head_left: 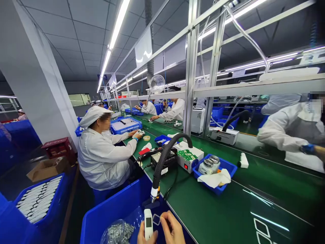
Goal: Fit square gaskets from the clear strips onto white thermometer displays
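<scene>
Low in the head view, my left hand [141,234] is closed around a white handheld device [147,217] with a dark screen, held upright. Close beside it, my right hand [173,227] pinches a thin, square-cornered frame [155,215] between thumb and fingertips. The frame is near the device's right side; whether they touch I cannot tell. Both hands are above the edge of a blue bin [87,217], which holds a clear plastic bag [118,232] of small grey parts. Similar white frames [256,226] lie on the green bench at the lower right.
A black flexible hose [161,162] arches over the bench in front of my hands. A blue tray [215,189] holds jars and a white cloth. A white box [198,154] with a red switch stands behind the hose. A co-worker [101,156] sits at the left, holding a white device.
</scene>
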Demonstrator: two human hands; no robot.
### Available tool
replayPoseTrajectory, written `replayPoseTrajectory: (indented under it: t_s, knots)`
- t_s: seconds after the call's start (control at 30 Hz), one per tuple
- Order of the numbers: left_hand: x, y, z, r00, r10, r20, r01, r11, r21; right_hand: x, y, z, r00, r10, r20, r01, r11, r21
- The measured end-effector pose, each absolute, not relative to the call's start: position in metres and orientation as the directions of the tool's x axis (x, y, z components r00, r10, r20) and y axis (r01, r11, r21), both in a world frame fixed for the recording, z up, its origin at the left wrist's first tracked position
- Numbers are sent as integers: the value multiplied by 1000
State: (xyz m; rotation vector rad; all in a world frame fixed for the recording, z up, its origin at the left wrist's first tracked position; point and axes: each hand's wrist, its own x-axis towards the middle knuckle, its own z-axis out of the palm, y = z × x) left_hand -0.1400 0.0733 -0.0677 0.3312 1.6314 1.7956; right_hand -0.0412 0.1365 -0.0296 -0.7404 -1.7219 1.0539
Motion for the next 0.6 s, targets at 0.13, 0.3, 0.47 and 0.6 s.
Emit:
replayPoseTrajectory:
  t_s: [0.13, 0.3, 0.47, 0.6]
  knots:
    - [-129, 52, -69, -693, 672, -262, -269, 96, 958, 27, 119, -9, -368, 900, 234, 78, 280, -957]
    - [-89, 16, -64, -534, 769, -352, -291, 224, 930, 115, 87, 5, -319, 942, -106, 150, -61, -987]
    - [-37, -13, -35, -173, 855, -489, -504, 349, 790, 170, 54, 4, -217, 913, -347, 87, -336, -938]
    - [-9, -20, -14, -7, 839, -544, -563, 446, 695, 187, 39, 16, -142, 891, -431, 40, -430, -902]
